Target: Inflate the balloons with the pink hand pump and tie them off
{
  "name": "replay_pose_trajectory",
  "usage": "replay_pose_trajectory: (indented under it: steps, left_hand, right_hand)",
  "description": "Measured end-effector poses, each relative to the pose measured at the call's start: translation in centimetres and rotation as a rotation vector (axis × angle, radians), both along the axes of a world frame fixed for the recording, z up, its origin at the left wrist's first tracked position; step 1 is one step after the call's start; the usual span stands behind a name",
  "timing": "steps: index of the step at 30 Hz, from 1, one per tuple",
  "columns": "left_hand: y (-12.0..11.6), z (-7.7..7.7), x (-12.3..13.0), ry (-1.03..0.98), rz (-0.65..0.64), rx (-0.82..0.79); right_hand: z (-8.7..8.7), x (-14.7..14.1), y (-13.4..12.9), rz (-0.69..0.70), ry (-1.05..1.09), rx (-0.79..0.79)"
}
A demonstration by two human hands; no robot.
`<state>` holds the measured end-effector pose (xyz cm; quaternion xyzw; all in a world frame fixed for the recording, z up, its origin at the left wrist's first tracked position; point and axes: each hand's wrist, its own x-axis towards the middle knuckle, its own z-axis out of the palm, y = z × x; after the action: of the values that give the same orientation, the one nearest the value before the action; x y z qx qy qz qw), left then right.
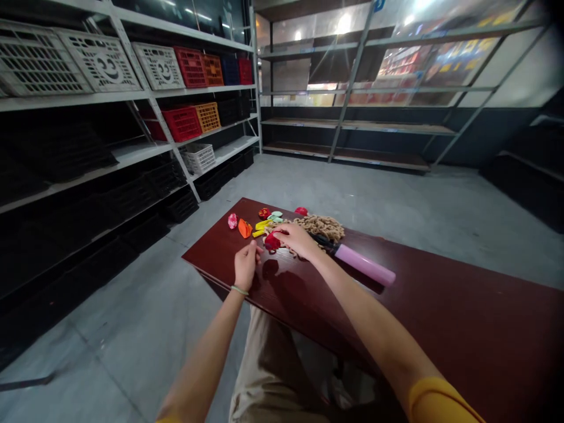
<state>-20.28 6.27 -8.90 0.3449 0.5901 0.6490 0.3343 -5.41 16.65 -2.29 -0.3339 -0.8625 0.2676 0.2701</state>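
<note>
Pinched in the fingertips of my right hand, a small red balloon hangs just above the dark red tabletop, limp and not inflated. My left hand is to its left with the fingers curled in; whatever they may hold is hidden. Beyond the hands lie more small limp balloons: an orange balloon, a pink balloon, a yellow balloon and a pale green balloon. A heap of beige knotted cord is partly behind my right hand. Beside it lies a pink tube-shaped pump with a black end.
A patterned red piece and another red piece lie near the table's far edge. Shelving with red crates and white crates stands to the left. Another metal rack is at the back, across the grey floor.
</note>
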Motion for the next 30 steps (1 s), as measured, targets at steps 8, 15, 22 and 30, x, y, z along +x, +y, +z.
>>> replay_pose_trajectory:
  steps: [8, 15, 22, 30]
  left_hand:
    - [-0.9, 1.3, 14.5, -0.714, -0.665, -0.047]
    - [-0.3, 0.5, 21.7, -0.976, -0.579, 0.072]
    - [0.0, -0.6, 23.6, -0.897, -0.549, 0.015]
    - [2.3, 0.4, 20.5, -0.780, -0.473, 0.143]
  right_hand:
    - [3.2, 10.6, -4.3, -0.185, -0.172, 0.079]
    - [1.3, 17.9, -9.0, -0.438, -0.173, 0.044]
    - [-2.3, 22.3, -11.3, -0.302, -0.023, 0.039]
    - [-2.8, 24.1, -8.8, -0.546, -0.077, 0.171]
